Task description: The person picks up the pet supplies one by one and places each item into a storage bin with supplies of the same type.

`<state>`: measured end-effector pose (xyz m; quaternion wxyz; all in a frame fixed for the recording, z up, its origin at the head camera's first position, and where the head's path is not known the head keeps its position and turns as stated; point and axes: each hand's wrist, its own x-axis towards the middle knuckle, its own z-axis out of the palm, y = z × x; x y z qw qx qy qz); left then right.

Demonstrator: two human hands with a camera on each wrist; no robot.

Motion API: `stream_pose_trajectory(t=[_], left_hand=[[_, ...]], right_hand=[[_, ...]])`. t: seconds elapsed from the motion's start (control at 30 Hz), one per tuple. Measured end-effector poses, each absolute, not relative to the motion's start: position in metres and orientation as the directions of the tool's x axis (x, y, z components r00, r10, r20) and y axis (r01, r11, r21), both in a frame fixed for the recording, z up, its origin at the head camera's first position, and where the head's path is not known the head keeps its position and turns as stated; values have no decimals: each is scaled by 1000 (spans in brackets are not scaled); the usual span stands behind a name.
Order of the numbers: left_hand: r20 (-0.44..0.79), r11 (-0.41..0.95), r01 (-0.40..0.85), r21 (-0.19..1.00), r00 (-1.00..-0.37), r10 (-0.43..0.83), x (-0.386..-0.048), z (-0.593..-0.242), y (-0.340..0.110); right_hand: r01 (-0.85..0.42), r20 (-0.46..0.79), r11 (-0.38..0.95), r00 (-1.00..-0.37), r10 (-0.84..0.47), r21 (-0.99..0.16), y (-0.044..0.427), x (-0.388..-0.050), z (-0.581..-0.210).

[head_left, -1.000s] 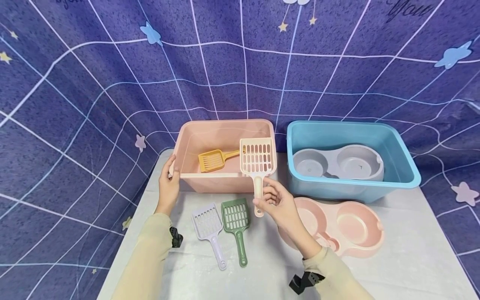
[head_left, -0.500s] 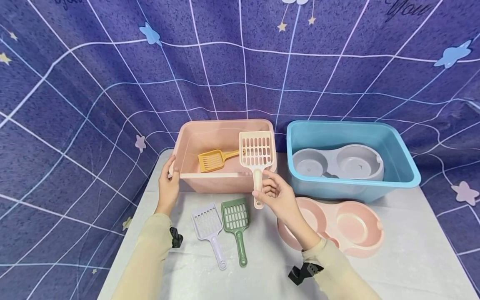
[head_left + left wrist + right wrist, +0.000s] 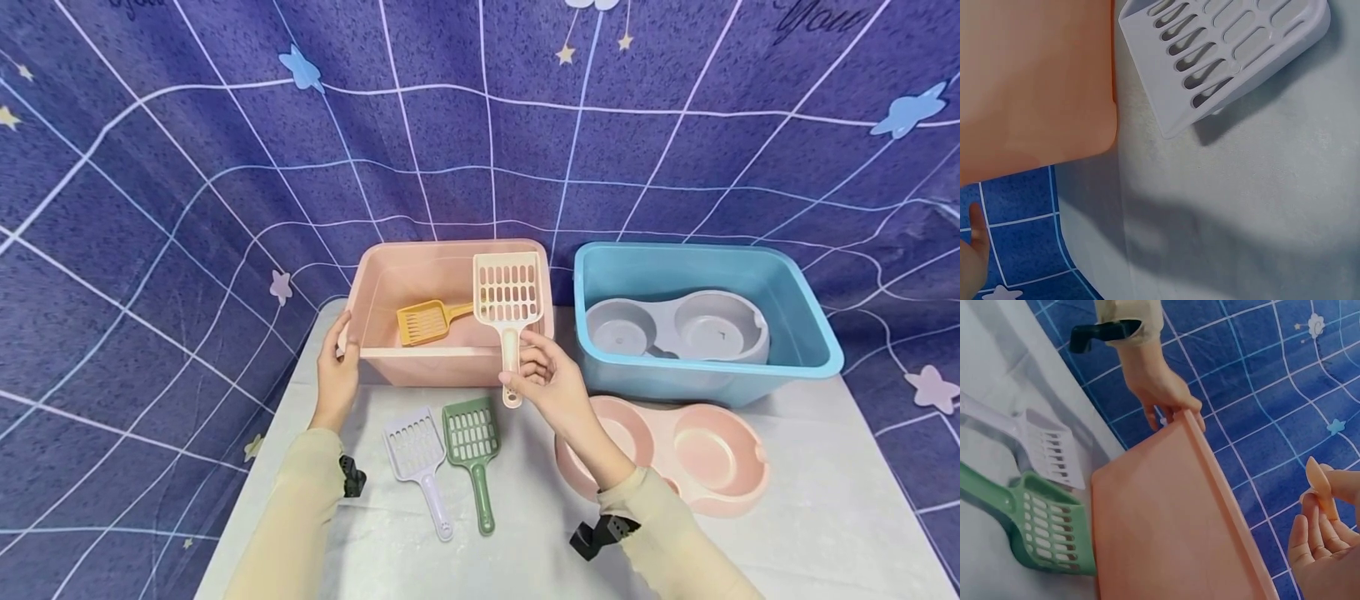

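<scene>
My right hand (image 3: 558,387) pinches the handle of a cream slotted litter scoop (image 3: 510,343). The scoop's head points up over the right part of a pink litter box (image 3: 435,369). At the box's left front corner, my left hand (image 3: 337,371) grips the rim; the right wrist view shows its fingers bent over that corner. Inside the box lies a yellow litter scoop (image 3: 423,323), its handle end behind the cream scoop. In front of the box, a lavender litter scoop (image 3: 433,500) and a green litter scoop (image 3: 481,496) lie side by side, handles toward me.
Right of the pink box stands a blue litter box (image 3: 675,379) with a grey double bowl (image 3: 660,312) in it. A pink double bowl (image 3: 738,492) sits before it, partly behind my right forearm. A purple starry curtain (image 3: 450,125) hangs behind the white-covered table (image 3: 525,550).
My right hand has raised the cream scoop and carried it slightly left, farther over the pink box. The left hand stays at the box's corner.
</scene>
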<state>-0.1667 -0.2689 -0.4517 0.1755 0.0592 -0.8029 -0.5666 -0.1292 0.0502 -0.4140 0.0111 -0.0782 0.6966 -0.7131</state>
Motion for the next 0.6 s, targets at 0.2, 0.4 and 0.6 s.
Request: stream_pose_trajectory(t=[0.2, 0.4, 0.6], left_hand=[[213, 346, 103, 932, -931, -295, -167, -453, -269], [203, 342, 97, 935, -936, -288, -166, -452, -269], [195, 334, 93, 938, -938, -287, -166, -452, -270]], right_hand=[[-91, 92, -11, -987, -134, -996, 49, -135, -409], [-81, 85, -33, -988, -129, -996, 47, -140, -404], [-71, 75, -33, -988, -137, -997, 48, -145, -402]])
